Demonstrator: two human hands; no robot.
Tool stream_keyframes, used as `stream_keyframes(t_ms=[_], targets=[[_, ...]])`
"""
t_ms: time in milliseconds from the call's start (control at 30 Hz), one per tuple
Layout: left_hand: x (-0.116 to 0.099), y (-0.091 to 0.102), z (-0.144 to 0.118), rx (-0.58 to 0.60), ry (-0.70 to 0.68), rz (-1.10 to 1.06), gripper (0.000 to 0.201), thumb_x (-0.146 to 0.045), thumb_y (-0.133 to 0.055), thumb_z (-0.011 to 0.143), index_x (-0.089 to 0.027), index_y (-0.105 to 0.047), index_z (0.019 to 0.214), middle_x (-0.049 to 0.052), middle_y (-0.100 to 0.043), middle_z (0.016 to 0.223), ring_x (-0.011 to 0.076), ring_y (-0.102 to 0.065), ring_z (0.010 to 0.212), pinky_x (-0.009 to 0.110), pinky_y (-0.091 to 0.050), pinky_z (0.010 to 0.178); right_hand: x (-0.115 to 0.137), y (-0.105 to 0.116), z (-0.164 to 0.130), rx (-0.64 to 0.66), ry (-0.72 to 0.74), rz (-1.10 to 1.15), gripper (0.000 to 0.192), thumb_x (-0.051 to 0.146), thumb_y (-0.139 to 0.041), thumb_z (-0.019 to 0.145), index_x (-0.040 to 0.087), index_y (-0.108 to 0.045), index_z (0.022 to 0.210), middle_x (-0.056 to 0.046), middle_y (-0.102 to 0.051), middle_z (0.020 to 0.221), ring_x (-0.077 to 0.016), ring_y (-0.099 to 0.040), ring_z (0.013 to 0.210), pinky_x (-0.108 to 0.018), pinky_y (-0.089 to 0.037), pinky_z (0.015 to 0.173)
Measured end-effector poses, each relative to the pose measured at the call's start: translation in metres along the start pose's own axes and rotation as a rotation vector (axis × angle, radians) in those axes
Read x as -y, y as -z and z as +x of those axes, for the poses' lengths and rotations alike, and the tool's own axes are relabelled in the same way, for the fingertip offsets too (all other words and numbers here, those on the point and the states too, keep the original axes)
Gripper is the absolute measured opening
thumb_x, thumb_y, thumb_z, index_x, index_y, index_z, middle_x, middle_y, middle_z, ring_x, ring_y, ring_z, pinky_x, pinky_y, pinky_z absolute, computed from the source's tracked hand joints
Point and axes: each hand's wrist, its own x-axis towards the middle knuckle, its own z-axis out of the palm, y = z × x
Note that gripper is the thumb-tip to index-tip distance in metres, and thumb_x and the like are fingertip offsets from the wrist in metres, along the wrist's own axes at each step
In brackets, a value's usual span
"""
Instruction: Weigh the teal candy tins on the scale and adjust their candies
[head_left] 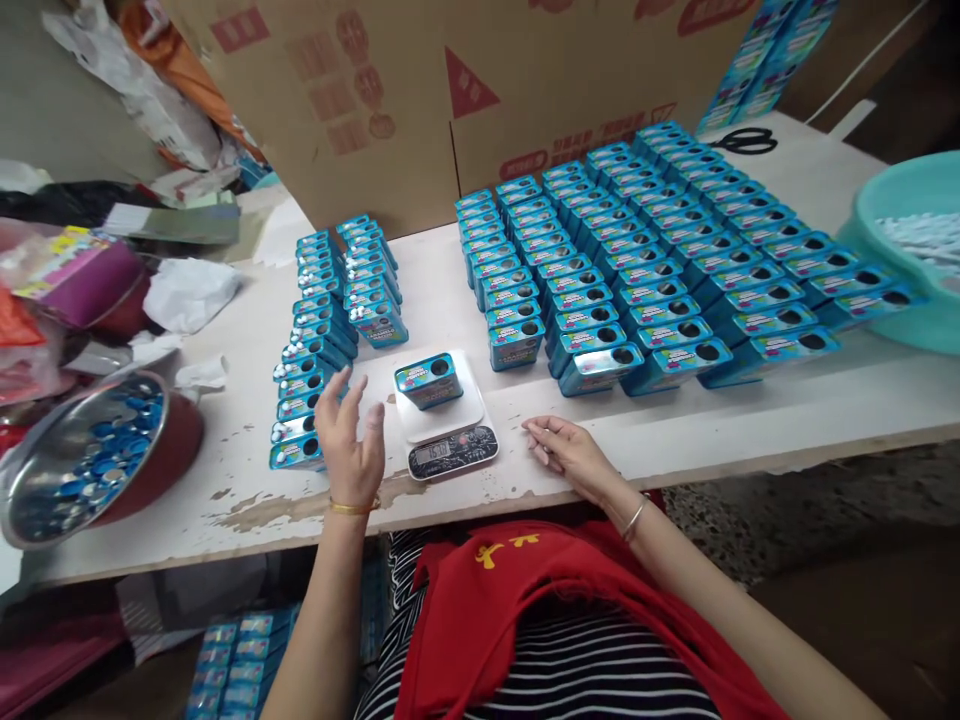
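Observation:
A blue tin box with a round dark hole in its top stands upright on the white kitchen scale, whose display is lit with digits. To the left of the scale my left hand is raised with its fingers apart, holding nothing. It is close to a column of blue tins with small white pieces at the ends of their tops. My right hand rests at the table's front edge, right of the scale. Its thumb and fingertips are pressed together; whatever they hold, if anything, is too small to make out.
Many rows of holed tins fill the right side. A turquoise basin of white pieces stands far right, near black scissors. At left, a metal bowl holds blue caps. A large cardboard box closes off the back.

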Motion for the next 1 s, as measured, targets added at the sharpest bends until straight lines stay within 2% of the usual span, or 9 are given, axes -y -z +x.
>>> stream_keyframes(t_ms=[100,267,600,733,867,933,1000], targets=[[0.012,0.006,-0.021,0.024,0.076,-0.021,0.032,-0.034,-0.043,0.093,-0.016,-0.058,0.115,0.013,-0.054,0.122,0.0217,-0.049,0.117,0.04,-0.039,0.102,0.002,0.0,-0.001,-0.009,-0.01,-0.017,0.042,0.048,-0.074,0.067,0.014,-0.059,0.086,0.001,-0.056,0.07,-0.0029,-0.039,0.046,-0.018,-0.017,0.04],[0.024,0.006,-0.049,0.054,0.157,-0.018,0.029,-0.033,-0.045,0.093,-0.015,-0.059,0.111,0.012,-0.058,0.113,0.0194,-0.053,0.108,0.036,-0.042,0.097,0.002,0.0,-0.002,-0.018,-0.027,-0.031,0.043,0.049,-0.075,0.066,0.014,-0.06,0.087,0.001,-0.056,0.069,-0.0027,-0.039,0.046,-0.018,-0.018,0.04],[0.029,0.001,-0.052,0.068,0.151,-0.022,0.029,-0.034,-0.046,0.092,-0.015,-0.058,0.111,0.011,-0.058,0.108,0.0193,-0.055,0.104,0.036,-0.045,0.093,0.001,-0.002,-0.002,-0.023,-0.009,-0.053,0.042,0.05,-0.074,0.067,0.015,-0.06,0.086,0.001,-0.056,0.07,-0.0031,-0.037,0.047,-0.018,-0.018,0.04],[0.02,-0.005,-0.037,0.091,0.089,-0.037,0.034,-0.037,-0.049,0.09,-0.017,-0.055,0.118,0.011,-0.056,0.111,0.0211,-0.054,0.107,0.037,-0.045,0.094,0.0,-0.004,-0.001,-0.03,-0.014,-0.066,0.044,0.052,-0.074,0.066,0.015,-0.059,0.085,0.0,-0.056,0.069,-0.0034,-0.037,0.046,-0.019,-0.017,0.04],[0.01,-0.019,0.001,0.201,-0.128,0.014,0.065,-0.046,-0.059,0.083,-0.018,-0.037,0.137,0.015,-0.049,0.127,0.0279,-0.047,0.118,0.043,-0.039,0.099,0.001,-0.007,0.003,-0.024,-0.018,-0.067,0.045,0.054,-0.073,0.065,0.014,-0.059,0.083,0.001,-0.056,0.067,-0.0027,-0.035,0.043,-0.018,-0.015,0.039],[0.002,-0.027,0.024,0.284,-0.229,0.059,0.061,-0.046,-0.058,0.083,-0.018,-0.04,0.134,0.014,-0.053,0.121,0.0283,-0.05,0.112,0.042,-0.04,0.094,0.001,-0.009,0.005,-0.021,-0.009,-0.059,0.047,0.054,-0.073,0.065,0.014,-0.059,0.084,0.001,-0.056,0.066,-0.0028,-0.035,0.041,-0.018,-0.015,0.038],[-0.01,-0.036,0.042,0.35,-0.304,0.075,0.044,-0.039,-0.055,0.086,-0.019,-0.049,0.125,0.011,-0.059,0.108,0.0259,-0.054,0.101,0.039,-0.039,0.087,0.002,-0.01,0.006,-0.022,0.004,-0.05,0.047,0.054,-0.072,0.066,0.014,-0.059,0.085,0.002,-0.056,0.064,-0.0025,-0.035,0.04,-0.018,-0.014,0.038]])
